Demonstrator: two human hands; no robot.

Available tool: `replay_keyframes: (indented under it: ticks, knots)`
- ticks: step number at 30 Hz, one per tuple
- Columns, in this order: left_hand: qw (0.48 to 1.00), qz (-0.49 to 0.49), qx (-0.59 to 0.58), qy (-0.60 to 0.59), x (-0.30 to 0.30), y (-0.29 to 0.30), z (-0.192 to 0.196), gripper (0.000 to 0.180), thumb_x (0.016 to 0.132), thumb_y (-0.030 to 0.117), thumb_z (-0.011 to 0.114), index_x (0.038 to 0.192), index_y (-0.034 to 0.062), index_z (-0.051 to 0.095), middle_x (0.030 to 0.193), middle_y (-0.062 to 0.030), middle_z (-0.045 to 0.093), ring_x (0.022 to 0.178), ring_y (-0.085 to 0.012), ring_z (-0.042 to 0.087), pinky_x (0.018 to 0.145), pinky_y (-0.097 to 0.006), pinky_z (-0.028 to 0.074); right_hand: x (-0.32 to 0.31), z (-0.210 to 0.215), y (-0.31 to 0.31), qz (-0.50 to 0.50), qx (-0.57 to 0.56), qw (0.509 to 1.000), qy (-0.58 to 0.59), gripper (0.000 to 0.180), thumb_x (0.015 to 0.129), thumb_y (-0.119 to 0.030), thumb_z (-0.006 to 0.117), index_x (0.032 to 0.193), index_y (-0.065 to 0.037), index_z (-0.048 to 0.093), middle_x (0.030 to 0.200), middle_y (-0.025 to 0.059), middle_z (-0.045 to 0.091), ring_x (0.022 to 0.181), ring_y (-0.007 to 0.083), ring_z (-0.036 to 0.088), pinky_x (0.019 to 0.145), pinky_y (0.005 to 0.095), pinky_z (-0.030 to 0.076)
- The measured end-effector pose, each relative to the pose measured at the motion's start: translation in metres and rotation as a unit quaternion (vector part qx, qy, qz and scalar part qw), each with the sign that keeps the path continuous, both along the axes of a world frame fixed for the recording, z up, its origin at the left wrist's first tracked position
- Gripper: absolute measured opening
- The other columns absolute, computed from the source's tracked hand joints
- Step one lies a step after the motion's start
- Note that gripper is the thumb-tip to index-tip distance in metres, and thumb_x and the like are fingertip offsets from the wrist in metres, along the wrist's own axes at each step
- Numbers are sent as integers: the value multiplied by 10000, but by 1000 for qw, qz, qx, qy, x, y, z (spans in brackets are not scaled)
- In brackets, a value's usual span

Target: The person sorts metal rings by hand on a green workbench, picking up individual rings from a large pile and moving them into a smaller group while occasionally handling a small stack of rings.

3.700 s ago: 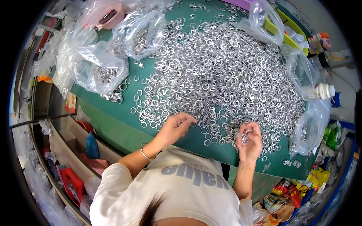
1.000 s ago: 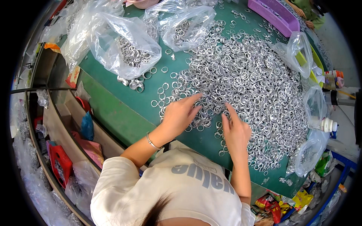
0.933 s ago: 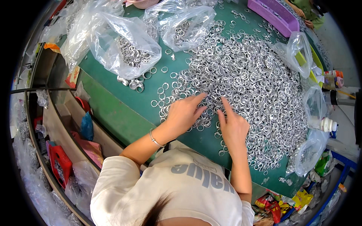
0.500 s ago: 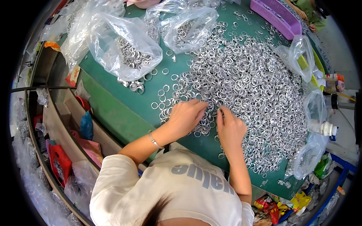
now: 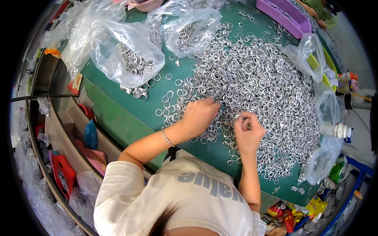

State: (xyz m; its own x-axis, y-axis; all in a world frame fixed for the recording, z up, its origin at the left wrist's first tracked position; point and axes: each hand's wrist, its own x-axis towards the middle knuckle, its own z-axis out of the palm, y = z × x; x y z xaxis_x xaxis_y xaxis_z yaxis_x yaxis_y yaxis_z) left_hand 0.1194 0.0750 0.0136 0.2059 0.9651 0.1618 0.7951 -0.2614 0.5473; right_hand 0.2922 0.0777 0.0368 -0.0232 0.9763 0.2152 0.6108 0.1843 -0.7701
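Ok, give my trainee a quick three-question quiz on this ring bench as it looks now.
1. True or false: the left hand rests on the pile of metal rings.
2. What colour is the table? A red, B green, C white.
3. What does the right hand pinch?

Key: 1 true; 2 B; 3 a few metal rings, fingers closed on them.
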Motion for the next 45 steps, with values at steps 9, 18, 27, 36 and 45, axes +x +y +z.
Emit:
replay_keyframes:
  ticks: [9,18,27,36,45]
  knots:
    - [999,28,21,-34,4,8,9,123,767,105,650,888,90,645,724,-63,579,611,-281,592,516,-380,466,36,4,-6,-19,-272,867,416,111,826,42,560,909,9,627,774,35,595,469,28,424,423,161,289]
    - [1000,22,14,14,5,8,5,182,763,127,656,942,97,643,709,-62,565,610,-277,588,498,-389,456,46,17,-7,-36,-45,998,-4,147,742,65,621,854,-10,678,714,42,556,549,69,455,489,204,352]
    - [997,-4,32,65,3,10,2,163,757,109,640,920,105,630,674,-65,534,599,-272,581,479,-390,449,72,18,-13,-11,-338,876,343,85,841,16,585,910,-26,613,658,-64,482,494,-21,351,424,153,231]
    - [997,-18,52,58,1,12,-1,152,761,118,644,913,106,634,655,-58,515,583,-258,577,461,-381,439,75,11,-18,-74,-242,948,190,23,832,-32,629,822,-13,619,679,-43,507,574,40,419,513,203,336]
    - [989,-18,-51,-136,12,-1,29,156,810,107,635,963,83,655,692,-58,576,555,-176,540,478,-309,422,80,18,-24,39,-331,838,431,194,966,-206,456,902,-32,512,615,-12,427,448,44,314,404,183,234]
